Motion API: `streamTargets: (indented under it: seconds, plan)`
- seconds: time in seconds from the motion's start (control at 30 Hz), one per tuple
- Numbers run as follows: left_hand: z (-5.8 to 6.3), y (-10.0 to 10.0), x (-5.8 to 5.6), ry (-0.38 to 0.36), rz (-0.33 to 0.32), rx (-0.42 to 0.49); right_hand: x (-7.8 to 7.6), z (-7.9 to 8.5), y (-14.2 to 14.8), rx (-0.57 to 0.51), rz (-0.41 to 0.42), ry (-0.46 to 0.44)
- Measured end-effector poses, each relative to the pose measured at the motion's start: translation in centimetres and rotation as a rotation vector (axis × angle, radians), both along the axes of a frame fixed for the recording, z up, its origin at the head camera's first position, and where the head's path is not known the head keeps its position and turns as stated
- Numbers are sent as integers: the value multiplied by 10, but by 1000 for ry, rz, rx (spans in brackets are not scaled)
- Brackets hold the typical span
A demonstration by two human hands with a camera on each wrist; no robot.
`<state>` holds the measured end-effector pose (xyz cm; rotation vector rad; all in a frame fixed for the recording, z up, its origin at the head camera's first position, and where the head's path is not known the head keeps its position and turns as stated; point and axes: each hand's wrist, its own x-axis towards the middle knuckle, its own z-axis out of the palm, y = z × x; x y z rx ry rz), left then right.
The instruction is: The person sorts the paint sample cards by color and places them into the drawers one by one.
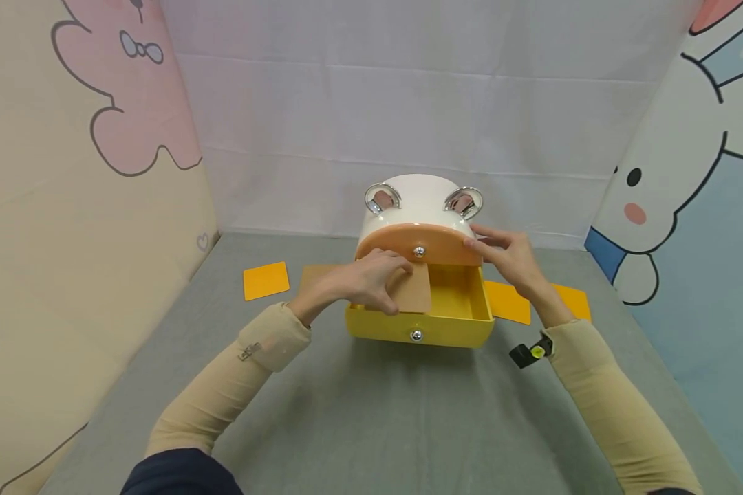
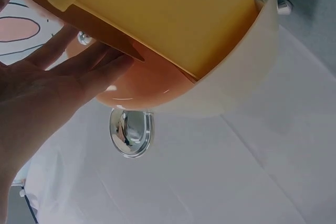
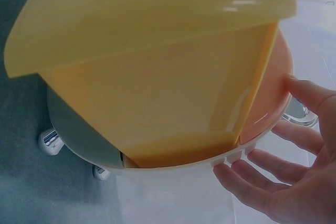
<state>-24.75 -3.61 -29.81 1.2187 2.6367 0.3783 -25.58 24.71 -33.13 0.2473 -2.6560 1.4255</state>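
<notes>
A small round-bodied drawer cabinet (image 1: 421, 196) with a white shell and mirrored ears stands on the grey table. Its upper orange drawer front (image 1: 442, 244) is closed; the lower yellow drawer (image 1: 378, 330) is pulled out. Over the left part of this drawer my left hand (image 1: 371, 278) grips a flat brown card (image 1: 417, 292) between thumb and fingers. The left wrist view shows fingertips along the card's edge. My right hand (image 1: 514, 261) holds the cabinet's right side, thumb on the orange front and fingertips (image 3: 223, 174) against the white shell.
An orange card (image 1: 266, 280) lies left of the cabinet. Another brown card (image 1: 316, 273) is partly hidden by my left hand. Two more orange cards (image 1: 509, 302) lie on the right, partly behind my right wrist. A white cloth wall (image 1: 285, 124) rises behind.
</notes>
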Motion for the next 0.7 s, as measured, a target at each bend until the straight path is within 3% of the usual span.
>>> streamTargets:
  seconds: [0.3, 0.5, 0.6, 0.7]
  plan:
    - [2, 4, 1, -25, -11, -4, 1, 1, 0, -5, 5, -7]
    - [1, 2, 3, -40, 18, 10, 1, 1, 0, -8, 5, -14]
    - [1, -4, 4, -40, 44, 61, 1, 1, 0, -11, 4, -15]
    - [2, -20, 1, -64, 99, 182, 1, 1, 0, -10, 2, -16]
